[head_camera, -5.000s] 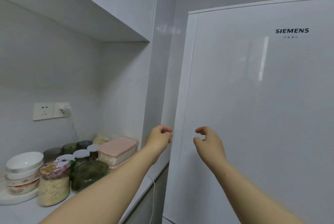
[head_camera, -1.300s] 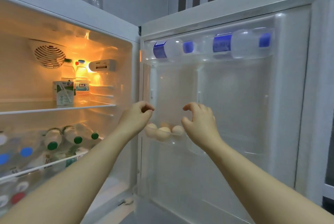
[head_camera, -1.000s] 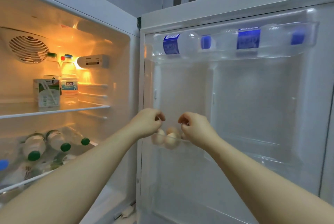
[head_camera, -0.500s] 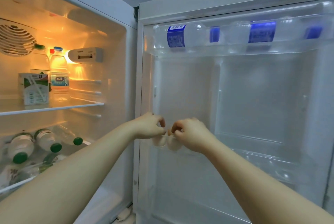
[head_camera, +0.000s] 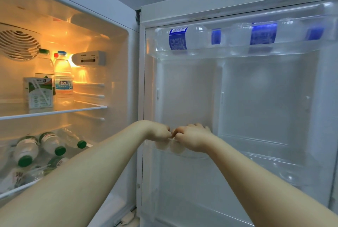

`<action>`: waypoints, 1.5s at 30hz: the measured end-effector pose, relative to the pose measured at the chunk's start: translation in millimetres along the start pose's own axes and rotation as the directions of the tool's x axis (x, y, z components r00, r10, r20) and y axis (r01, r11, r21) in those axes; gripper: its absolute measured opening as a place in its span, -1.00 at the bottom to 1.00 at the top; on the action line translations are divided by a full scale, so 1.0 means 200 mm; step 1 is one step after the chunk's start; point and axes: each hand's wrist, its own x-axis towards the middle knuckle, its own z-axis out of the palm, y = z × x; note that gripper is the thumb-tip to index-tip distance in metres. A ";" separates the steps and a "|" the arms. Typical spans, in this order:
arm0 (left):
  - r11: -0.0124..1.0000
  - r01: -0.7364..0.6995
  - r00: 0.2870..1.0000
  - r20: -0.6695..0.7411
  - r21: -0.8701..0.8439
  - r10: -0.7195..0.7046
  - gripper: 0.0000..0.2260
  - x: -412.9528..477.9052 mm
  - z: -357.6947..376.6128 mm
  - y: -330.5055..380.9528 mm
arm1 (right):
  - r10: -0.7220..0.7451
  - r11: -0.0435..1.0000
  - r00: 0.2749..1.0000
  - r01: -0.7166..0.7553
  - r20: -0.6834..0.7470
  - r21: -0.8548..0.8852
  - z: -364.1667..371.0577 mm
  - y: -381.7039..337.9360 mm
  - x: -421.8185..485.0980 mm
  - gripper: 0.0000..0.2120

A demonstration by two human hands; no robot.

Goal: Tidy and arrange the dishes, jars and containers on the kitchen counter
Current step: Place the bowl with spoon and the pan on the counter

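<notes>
Now, hands: my left hand (head_camera: 161,132) and right hand (head_camera: 192,138) both pinch egg bin (head_camera: 199,154).
Change: they've closed together; counter waits.

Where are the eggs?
In the head view, the eggs sit in a clear bin on the left of the open fridge door, just under the left hand and right hand.

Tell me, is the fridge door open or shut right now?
Open. The fridge door is swung wide, showing its inner bins, and the lit shelves inside are exposed.
</notes>
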 end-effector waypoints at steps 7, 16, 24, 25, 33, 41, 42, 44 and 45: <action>1.000 -0.007 1.000 0.008 -0.015 0.007 -0.68 0.01 0.01 0.01 | 0.027 1.000 0.997 -0.027 0.073 -0.001 -0.01 -0.01 0.01 -0.61; 0.999 0.006 0.997 0.075 0.050 -0.010 -0.70 0.04 0.01 0.00 | 0.042 0.999 0.993 -0.043 0.110 0.008 0.00 -0.01 0.02 -0.59; 0.997 -0.015 1.000 0.027 0.070 0.013 -0.72 0.03 0.01 0.02 | 0.038 0.999 0.996 -0.039 0.087 0.014 0.00 0.01 0.02 -0.60; 0.997 -0.016 1.000 0.022 0.074 0.014 -0.72 0.02 0.01 0.02 | 0.035 0.999 0.995 -0.037 0.088 0.015 0.00 0.01 0.02 -0.59; 0.999 -0.003 1.000 -0.005 0.050 0.003 -0.73 0.00 0.00 0.03 | 0.023 1.000 0.997 -0.024 0.080 0.003 -0.01 0.02 0.02 -0.60; 0.999 -0.015 0.995 -0.094 -0.045 0.010 -0.71 -0.02 0.01 0.05 | 0.014 1.000 0.996 -0.016 0.090 0.022 -0.01 0.04 0.02 -0.55; 0.998 -0.011 0.995 -0.101 -0.059 0.005 -0.71 -0.02 0.01 0.04 | 0.012 1.000 0.996 -0.014 0.087 0.027 -0.01 0.04 0.02 -0.55; 0.996 -0.010 0.993 -0.121 -0.089 -0.001 -0.71 -0.02 0.02 0.04 | 0.010 0.999 0.997 -0.012 0.078 0.035 -0.01 0.04 0.02 -0.56; 0.995 -0.015 0.990 -0.138 -0.097 0.001 -0.72 -0.02 0.02 0.04 | 0.009 0.999 0.997 -0.012 0.071 0.037 -0.01 0.04 0.02 -0.58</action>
